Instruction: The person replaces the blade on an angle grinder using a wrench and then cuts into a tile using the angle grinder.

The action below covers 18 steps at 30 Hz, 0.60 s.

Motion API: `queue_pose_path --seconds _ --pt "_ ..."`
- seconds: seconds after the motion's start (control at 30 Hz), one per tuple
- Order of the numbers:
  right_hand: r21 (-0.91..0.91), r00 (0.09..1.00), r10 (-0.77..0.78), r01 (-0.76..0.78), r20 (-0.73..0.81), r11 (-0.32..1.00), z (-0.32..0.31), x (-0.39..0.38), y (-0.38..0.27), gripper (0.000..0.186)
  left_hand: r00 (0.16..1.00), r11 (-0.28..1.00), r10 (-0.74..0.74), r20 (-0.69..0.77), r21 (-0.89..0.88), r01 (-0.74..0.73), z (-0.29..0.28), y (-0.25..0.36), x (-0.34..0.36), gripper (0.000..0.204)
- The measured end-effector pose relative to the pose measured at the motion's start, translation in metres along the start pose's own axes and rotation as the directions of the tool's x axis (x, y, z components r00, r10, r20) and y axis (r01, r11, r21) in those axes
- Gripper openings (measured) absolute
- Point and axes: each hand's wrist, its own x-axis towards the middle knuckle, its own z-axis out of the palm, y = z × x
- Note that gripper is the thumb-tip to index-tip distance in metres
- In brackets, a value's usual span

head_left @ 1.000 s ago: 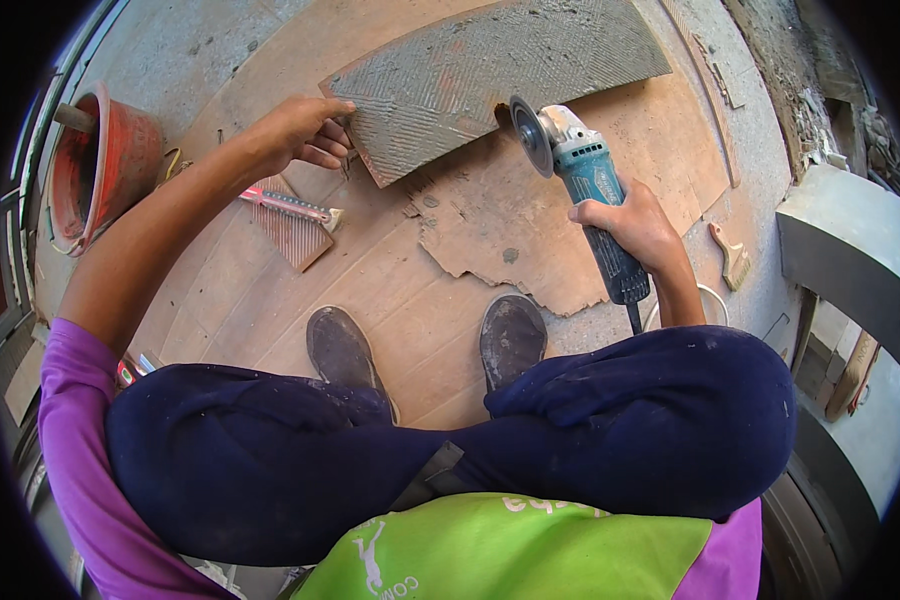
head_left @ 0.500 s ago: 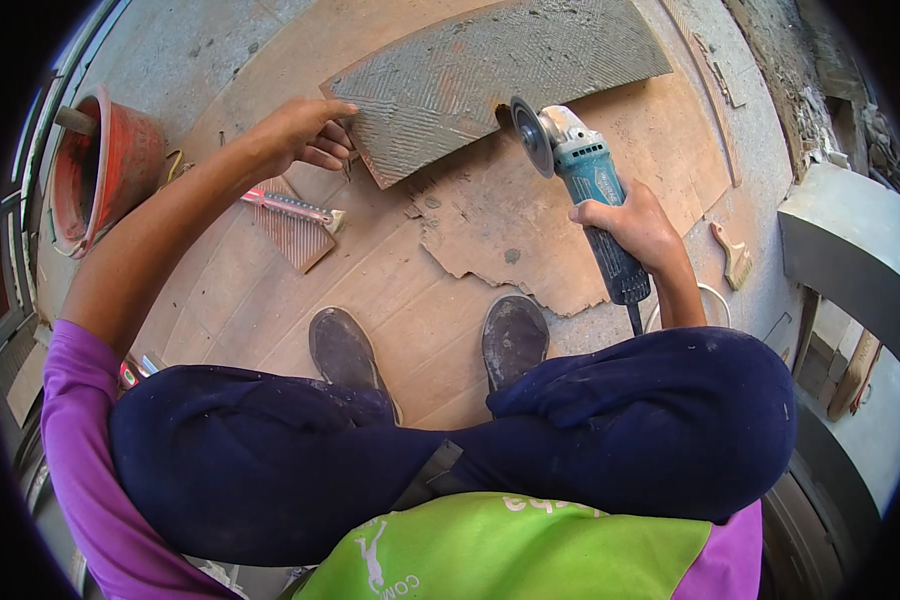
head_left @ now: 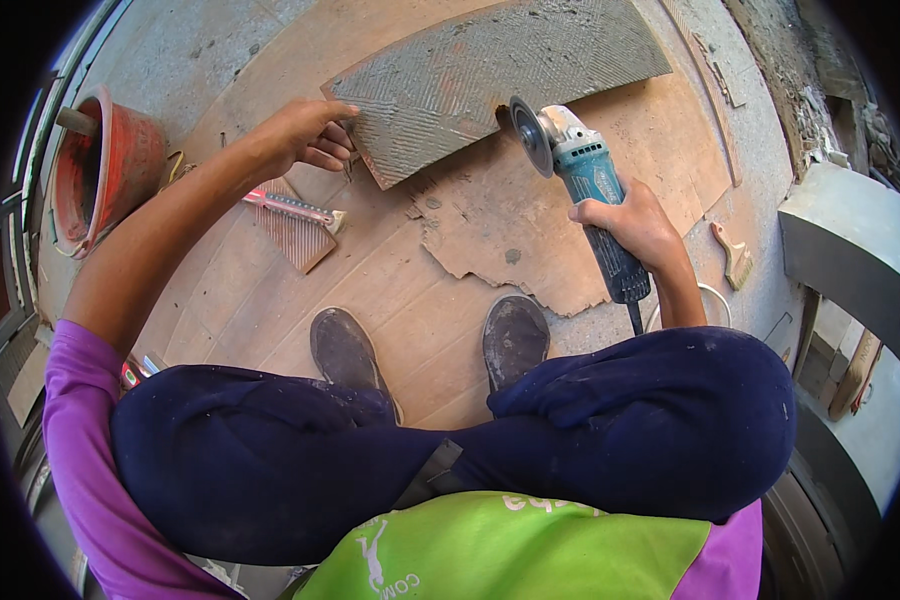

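1 red bucket (head_left: pixel 140 150) sits far left; next, the left hand (head_left: pixel 315 135), its fingers half curled, reaches the left corner of a grey ridged slab (head_left: pixel 500 80) over the brown floor (head_left: pixel 390 240), whether gripping I cannot tell; right of centre, a teal angle grinder (head_left: pixel 592 175) is wrapped by the right hand's (head_left: pixel 638 228) fingers; a catching disc (head_left: pixel 530 140) could kick back or crack a loosely steadied slab; 1 brush (head_left: pixel 735 262) lies farther right.

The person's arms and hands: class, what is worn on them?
The left arm has a purple sleeve, with the forearm bare. The left hand and right hand wear no gloves, and neither wrist shows a watch. The right sleeve's cuff is out of sight.
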Motion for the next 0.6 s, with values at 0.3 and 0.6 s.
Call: queue_pose_path --seconds 0.3,0.6 --pt "-0.016 1.000 -0.016 0.016 0.005 1.000 0.0026 0.0028 0.0009 0.053 1.000 1.000 -0.009 0.003 0.003 0.009 -0.0019 -0.0016 -0.0004 0.041" --pt "-0.020 1.000 -0.016 0.016 0.011 1.000 0.0031 0.0037 0.0034 0.054 1.000 1.000 -0.006 0.007 0.010 0.006 -0.0005 -0.0001 -0.0019 0.040"
